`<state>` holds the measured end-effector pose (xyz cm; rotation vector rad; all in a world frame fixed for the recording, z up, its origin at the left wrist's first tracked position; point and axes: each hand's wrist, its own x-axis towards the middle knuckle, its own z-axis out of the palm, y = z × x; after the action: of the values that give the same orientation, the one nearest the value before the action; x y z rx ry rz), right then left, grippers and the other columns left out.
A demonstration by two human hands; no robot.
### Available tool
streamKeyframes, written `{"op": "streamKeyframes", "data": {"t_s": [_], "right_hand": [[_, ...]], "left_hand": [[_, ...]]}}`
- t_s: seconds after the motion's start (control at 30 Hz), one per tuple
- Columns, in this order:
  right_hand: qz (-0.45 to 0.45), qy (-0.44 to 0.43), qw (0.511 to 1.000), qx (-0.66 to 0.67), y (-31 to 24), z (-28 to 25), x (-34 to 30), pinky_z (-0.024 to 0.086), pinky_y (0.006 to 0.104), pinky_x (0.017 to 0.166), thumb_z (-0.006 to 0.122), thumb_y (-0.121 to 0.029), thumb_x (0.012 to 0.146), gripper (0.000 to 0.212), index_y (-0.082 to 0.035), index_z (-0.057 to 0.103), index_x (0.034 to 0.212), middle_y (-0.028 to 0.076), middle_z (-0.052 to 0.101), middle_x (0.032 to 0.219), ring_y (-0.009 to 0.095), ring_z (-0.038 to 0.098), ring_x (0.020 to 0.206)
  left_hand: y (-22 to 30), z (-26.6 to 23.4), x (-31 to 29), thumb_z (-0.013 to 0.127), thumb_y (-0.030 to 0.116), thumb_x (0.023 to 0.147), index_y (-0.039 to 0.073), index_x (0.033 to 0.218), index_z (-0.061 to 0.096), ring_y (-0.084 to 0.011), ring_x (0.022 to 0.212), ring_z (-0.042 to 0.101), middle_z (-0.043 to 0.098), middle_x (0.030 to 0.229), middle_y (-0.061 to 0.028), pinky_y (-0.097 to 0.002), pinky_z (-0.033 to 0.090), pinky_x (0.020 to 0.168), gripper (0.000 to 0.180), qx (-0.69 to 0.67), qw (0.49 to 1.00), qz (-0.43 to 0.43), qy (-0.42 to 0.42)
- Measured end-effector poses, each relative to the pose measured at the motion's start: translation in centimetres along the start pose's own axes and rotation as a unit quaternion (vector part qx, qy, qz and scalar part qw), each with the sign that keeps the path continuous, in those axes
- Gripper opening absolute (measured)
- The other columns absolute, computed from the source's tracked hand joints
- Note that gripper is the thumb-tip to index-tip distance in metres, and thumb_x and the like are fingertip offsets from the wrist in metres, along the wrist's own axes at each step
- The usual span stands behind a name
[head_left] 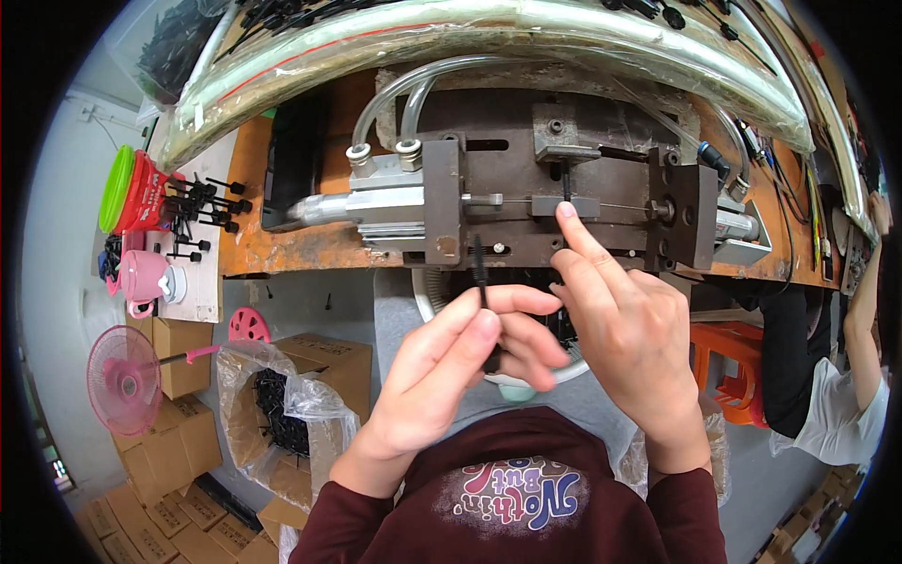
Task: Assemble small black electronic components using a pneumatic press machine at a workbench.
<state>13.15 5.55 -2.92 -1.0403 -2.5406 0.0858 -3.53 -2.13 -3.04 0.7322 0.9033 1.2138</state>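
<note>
My left hand point(437, 352) is closed, its thumb and forefinger pinching a small black mascara brush point(479, 258) that stands up with its bristles at the top. My right hand point(625, 324) reaches over the dark metal fixture point(512, 169) with its index finger stretched out and the other fingers loosely bent. That fingertip touches the lower end of a short black rod point(566, 179), which lies in the middle of the fixture between two small metal blocks. The right thumb is mostly hidden.
Air cylinders point(385, 207) with clear hoses point(404, 80) flank the fixture on the wooden bench point(310, 252). Below left are a plastic-lined box point(324, 376) of black pieces and a pink fan point(124, 381). An orange stool point(728, 362) and another person's arm point(860, 310) are at right.
</note>
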Motion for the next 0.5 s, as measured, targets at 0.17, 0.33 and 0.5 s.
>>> {"op": "streamKeyframes", "data": {"t_s": [0.17,0.33,0.5], "right_hand": [[-0.003,0.013,1.000,0.001,0.2,0.2,-0.2,0.050,0.0291,0.053,0.073,-0.005,0.073,0.024,-0.003,0.062,0.093,0.011,0.066,0.123,0.019,0.063,0.057],[-0.001,0.075,0.990,0.120,0.8,0.7,-0.4,0.053,0.0286,0.058,0.075,-0.002,0.071,0.022,-0.002,0.064,0.090,0.013,0.066,0.121,0.019,0.067,0.066],[-0.002,0.005,0.964,0.265,1.4,-0.6,-2.1,0.054,0.0312,0.063,0.078,-0.004,0.065,0.026,-0.003,0.067,0.088,0.013,0.066,0.118,0.023,0.068,0.075]], "left_hand": [[0.3,-0.1,-0.5,0.040,0.026,0.104,-0.011,0.123,0.049,-0.0402,0.097,0.068,0.061,0.116,-0.0336,-0.0430,0.054,0.086,0.043,-0.061,0.996,-0.047,-0.051],[0.7,-0.2,-1.1,0.044,0.025,0.103,-0.012,0.120,0.051,-0.0412,0.101,0.067,0.060,0.118,-0.0351,-0.0461,0.054,0.088,0.042,-0.083,0.993,-0.058,-0.064],[1.1,0.0,-1.6,0.048,0.024,0.102,-0.014,0.116,0.054,-0.0407,0.102,0.067,0.061,0.116,-0.0348,-0.0465,0.055,0.087,0.042,-0.079,0.993,-0.065,-0.056]]}}
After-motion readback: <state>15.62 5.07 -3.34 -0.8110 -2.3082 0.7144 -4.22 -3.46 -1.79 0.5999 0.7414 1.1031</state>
